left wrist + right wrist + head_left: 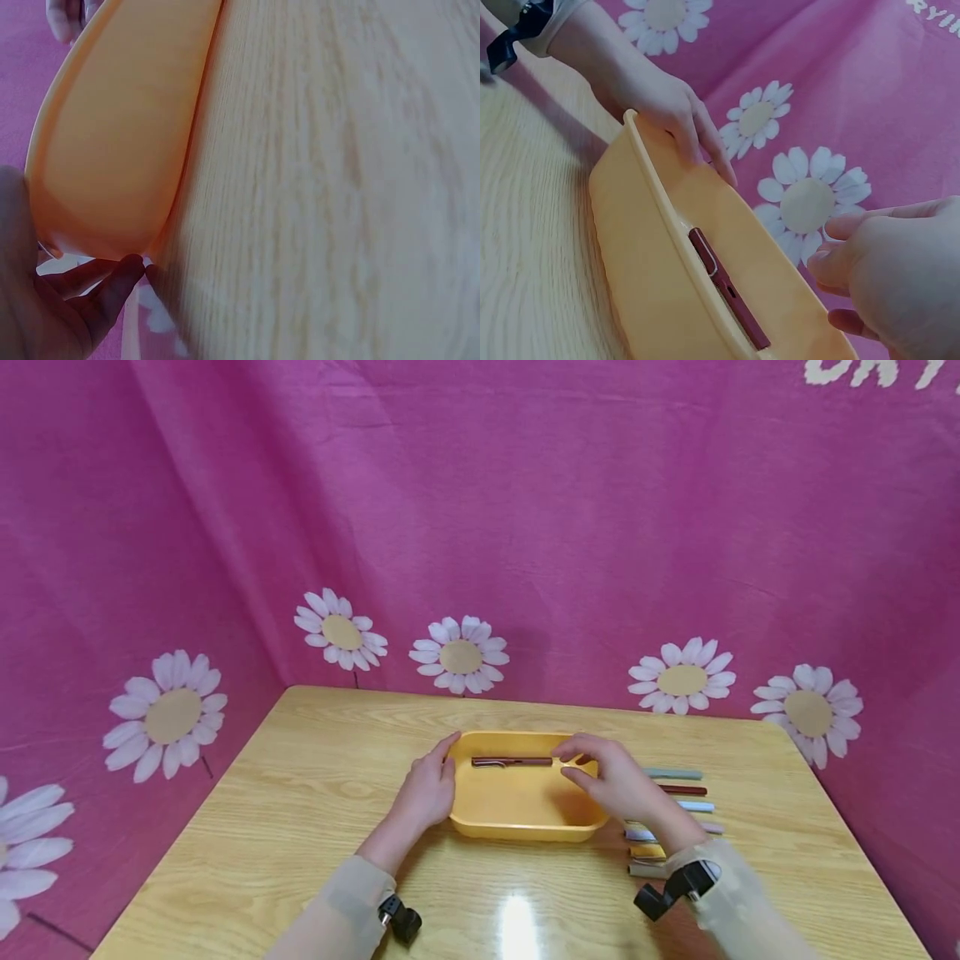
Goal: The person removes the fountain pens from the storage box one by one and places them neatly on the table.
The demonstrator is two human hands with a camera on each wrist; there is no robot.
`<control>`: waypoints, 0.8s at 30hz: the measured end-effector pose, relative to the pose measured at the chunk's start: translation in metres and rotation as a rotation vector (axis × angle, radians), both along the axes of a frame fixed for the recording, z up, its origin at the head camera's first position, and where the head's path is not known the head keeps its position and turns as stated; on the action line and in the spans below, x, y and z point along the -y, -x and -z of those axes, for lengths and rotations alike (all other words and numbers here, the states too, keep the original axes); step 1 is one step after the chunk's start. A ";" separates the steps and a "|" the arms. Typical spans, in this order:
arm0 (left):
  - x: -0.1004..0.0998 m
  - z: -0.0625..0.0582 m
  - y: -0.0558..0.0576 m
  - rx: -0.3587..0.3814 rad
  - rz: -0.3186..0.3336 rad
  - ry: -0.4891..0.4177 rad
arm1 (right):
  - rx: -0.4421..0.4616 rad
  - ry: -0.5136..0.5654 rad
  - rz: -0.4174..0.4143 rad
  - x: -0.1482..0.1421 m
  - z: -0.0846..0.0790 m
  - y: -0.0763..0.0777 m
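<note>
A yellow plastic tray stands on the wooden table, with a dark red pen lying lengthwise along its far side. The pen's wire clip shows in the right wrist view. My left hand holds the tray's left end, thumb at the rim and fingers along the outer wall. Over the tray's right end hovers my right hand, thumb and fingers curved apart with nothing between them. It is just right of the pen's end.
Several pens lie in a row right of the tray, partly hidden by my right forearm, among them a green one, a dark red one and a light blue one. A magenta cloth with daisies hangs behind the table.
</note>
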State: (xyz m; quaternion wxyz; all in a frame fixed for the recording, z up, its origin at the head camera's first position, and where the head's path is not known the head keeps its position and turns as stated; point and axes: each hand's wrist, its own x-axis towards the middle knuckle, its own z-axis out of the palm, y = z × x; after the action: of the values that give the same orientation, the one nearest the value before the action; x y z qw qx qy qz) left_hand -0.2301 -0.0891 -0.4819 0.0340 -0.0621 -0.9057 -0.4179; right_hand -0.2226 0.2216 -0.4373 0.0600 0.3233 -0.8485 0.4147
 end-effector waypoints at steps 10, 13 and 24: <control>0.001 0.001 0.001 -0.005 0.006 0.005 | 0.023 -0.023 -0.035 0.020 0.004 0.018; 0.002 0.001 0.001 -0.007 0.006 0.005 | 0.038 -0.053 -0.036 0.025 0.005 0.022; 0.002 0.000 0.000 0.004 0.007 -0.007 | 0.050 -0.167 -0.038 0.046 0.019 0.041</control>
State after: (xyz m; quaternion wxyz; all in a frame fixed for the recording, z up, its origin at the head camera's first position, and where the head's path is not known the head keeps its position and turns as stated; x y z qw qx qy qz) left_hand -0.2302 -0.0915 -0.4823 0.0310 -0.0642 -0.9040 -0.4215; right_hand -0.2631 0.1754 -0.4563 0.0038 0.3325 -0.8751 0.3516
